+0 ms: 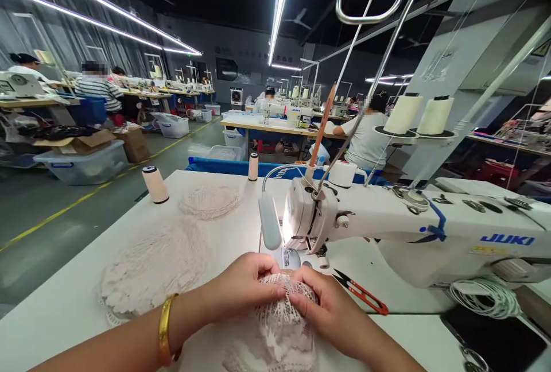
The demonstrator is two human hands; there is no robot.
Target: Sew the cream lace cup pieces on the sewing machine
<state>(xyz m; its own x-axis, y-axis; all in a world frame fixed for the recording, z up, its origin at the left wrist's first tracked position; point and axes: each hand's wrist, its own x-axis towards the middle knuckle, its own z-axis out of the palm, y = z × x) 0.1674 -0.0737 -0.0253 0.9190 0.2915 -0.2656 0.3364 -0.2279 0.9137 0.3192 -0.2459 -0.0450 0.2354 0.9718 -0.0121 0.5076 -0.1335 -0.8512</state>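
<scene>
Lace (284,329), pale pinkish-cream, open and net-like near the top with more solid patches below, lies bunched at six o'clock in the view. The left hand (252,283) and right hand (322,300) pinch its upper edge between thumbs and fingers. From it, the sewing machine (365,220) stands at one o'clock, red-handled snips (365,296) at two, a lace pile (155,268) at ten.

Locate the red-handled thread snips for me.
In the head view, the thread snips lie right of centre on the white work surface, just right of the right hand and below the sewing machine's arm.
</scene>
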